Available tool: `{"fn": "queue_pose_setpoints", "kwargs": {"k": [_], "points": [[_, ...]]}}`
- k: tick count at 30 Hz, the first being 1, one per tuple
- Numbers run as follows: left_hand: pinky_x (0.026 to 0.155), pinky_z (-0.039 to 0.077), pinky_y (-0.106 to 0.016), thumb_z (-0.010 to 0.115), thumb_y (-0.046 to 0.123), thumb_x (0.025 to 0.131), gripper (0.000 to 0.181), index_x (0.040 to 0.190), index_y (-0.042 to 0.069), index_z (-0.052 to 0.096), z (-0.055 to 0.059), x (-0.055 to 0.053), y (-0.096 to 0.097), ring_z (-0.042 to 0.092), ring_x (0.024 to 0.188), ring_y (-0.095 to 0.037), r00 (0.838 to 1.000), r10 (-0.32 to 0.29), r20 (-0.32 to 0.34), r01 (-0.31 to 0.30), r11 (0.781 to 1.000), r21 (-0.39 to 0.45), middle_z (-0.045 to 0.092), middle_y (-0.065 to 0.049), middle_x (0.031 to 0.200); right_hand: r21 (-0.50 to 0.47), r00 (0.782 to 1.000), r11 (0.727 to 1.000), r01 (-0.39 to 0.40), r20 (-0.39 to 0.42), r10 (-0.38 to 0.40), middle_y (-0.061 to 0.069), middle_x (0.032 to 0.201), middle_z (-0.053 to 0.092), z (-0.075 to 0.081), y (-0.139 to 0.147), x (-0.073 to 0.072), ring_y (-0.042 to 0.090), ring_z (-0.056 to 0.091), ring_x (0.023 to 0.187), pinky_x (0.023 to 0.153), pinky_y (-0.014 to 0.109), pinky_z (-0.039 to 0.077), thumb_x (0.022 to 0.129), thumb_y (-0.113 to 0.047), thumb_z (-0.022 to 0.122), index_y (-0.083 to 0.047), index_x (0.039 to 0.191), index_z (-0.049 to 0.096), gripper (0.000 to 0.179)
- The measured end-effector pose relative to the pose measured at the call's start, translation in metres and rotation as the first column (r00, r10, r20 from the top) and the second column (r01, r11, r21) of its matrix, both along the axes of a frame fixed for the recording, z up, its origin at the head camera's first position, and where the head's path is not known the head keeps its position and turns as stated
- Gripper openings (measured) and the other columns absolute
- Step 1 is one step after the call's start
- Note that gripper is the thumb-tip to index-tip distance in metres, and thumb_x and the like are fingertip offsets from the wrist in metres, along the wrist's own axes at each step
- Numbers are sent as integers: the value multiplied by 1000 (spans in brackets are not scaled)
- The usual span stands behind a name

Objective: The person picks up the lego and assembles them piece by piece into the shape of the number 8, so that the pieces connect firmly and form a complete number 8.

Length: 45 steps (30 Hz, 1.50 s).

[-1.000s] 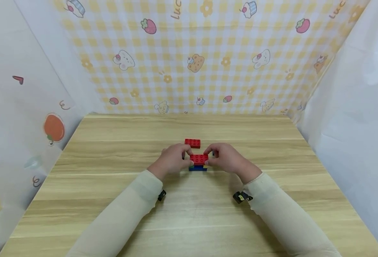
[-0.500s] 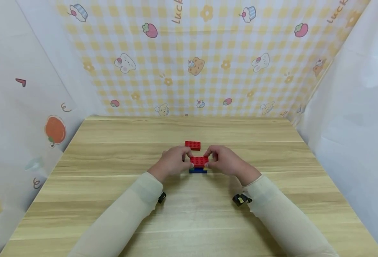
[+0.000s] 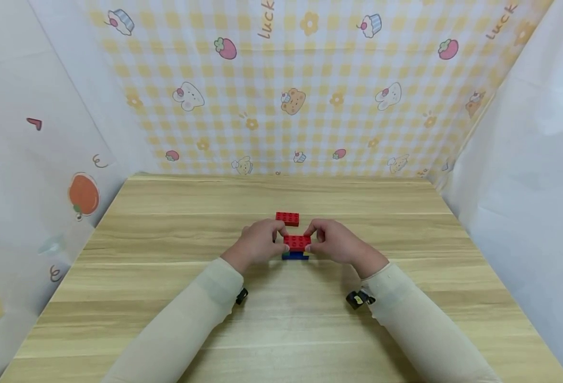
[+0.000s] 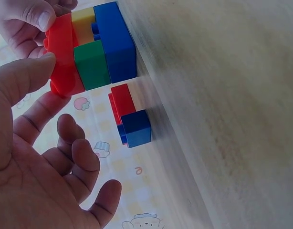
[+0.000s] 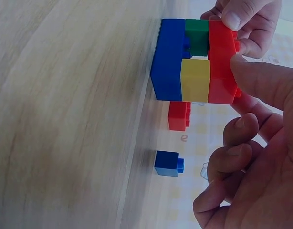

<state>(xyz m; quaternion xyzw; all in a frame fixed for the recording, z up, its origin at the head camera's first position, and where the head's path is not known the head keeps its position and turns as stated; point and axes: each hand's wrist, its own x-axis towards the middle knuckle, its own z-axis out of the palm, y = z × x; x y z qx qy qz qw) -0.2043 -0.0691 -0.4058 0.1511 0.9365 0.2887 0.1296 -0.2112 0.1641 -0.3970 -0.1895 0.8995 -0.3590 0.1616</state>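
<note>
A red eight-stud toy brick lies across the top of a small build at mid-table. My left hand pinches its left end between thumb and index finger. At the other end, my right hand pinches it the same way, the remaining fingers loosely curled. Beneath the red brick stand a green brick on the left and a yellow brick on the right, with a gap between them. Both sit on a long blue brick, which forms the bottom layer.
Another red brick lies on the wooden table just behind the build. One small blue brick appears in the left wrist view and a small blue brick in the right wrist view. A checked cloth hangs behind the table.
The head view has tipped slightly, so everything sits a little lower in it. Hands and bricks keep the same places relative to each other.
</note>
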Motion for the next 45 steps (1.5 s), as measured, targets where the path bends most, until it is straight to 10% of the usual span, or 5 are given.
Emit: {"fn": "queue_pose_setpoints", "kwargs": {"k": [27,45], "points": [[89,37,-45,80,33,95,18,105,26,68,-1,2,6,56,92,-20,999,-5,-40,4,999,-35,64,1,99,-72,999,997,31,33,-29,3,73,49,-11,7,3,17,43,61,57,29,38,96,-12,77,-11,112,67,19],[96,37,-49,72,31,100,36,135,24,70,5,-16,-20,55,104,-26,996,83,-12,-83,997,-1,61,-4,114,-92,999,995,32,22,-30,3,73,49,-14,2,1,17,43,61,59,30,39,98,-12,76,-10,115,67,20]]}}
